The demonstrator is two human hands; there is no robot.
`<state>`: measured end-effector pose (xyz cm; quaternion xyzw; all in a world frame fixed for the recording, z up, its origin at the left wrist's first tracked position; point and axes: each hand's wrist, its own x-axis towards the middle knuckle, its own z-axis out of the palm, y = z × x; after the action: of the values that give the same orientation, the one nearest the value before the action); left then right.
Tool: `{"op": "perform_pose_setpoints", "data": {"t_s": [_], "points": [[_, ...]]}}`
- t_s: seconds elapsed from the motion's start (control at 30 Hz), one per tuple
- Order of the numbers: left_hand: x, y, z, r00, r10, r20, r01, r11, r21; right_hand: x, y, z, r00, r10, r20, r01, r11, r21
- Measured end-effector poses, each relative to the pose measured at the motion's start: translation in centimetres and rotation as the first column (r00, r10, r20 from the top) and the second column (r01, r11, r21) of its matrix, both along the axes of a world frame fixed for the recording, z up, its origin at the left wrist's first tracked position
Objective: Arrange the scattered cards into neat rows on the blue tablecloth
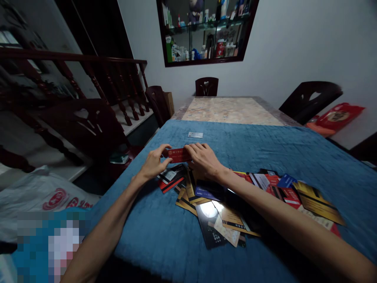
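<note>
Thin red rectangular plastic card (178, 155) between two hands, its long axis running left to right.
The left hand (153, 162) pinches its left end between thumb and forefinger; the right hand (205, 160) folds bent fingers over its right end, thumb hidden, so neither hand is nearer. Beyond it, a small whitish rectangular card (195, 135) lies on the blue cloth (147, 224) covering the table (229, 109).
</note>
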<state>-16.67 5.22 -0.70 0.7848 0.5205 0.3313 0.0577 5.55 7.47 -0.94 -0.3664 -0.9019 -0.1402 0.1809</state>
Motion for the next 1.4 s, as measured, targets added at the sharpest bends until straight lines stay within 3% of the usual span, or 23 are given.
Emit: {"op": "perform_pose_setpoints", "data": {"t_s": [0.23, 0.4, 0.63, 0.87, 1.13, 1.4], "points": [[0.4, 0.2, -0.2, 0.978, -0.096, -0.184, 0.112, 0.991, 0.079, 1.3, 0.3, 0.0, 0.999, -0.036, -0.023, 0.035, 0.999, -0.035], [0.7, 1.7, 0.4, 0.942, -0.141, -0.305, 0.178, 0.979, 0.096, 2.1, 1.1, 0.1, 0.997, -0.065, -0.028, 0.064, 0.997, -0.03], [1.6, 6.1, 1.4, 0.897, -0.194, -0.397, 0.233, 0.971, 0.05, 3.5, 4.7, 0.3, 0.997, -0.048, -0.053, 0.045, 0.997, -0.064], [2.6, 11.5, 1.5, 0.915, -0.221, -0.337, 0.223, 0.974, -0.033, 4.6, 9.0, 0.6, 0.991, -0.055, -0.118, 0.04, 0.991, -0.128], [3.5, 16.1, 0.5, 0.891, -0.212, -0.402, 0.177, 0.977, -0.122, 4.4, 13.0, -1.3, 0.985, -0.113, -0.134, 0.08, 0.969, -0.233], [4.2, 18.4, -0.6, 0.875, -0.209, -0.436, 0.137, 0.972, -0.192, 4.3, 15.2, -3.2, 0.98, -0.159, -0.116, 0.116, 0.943, -0.313]]}}
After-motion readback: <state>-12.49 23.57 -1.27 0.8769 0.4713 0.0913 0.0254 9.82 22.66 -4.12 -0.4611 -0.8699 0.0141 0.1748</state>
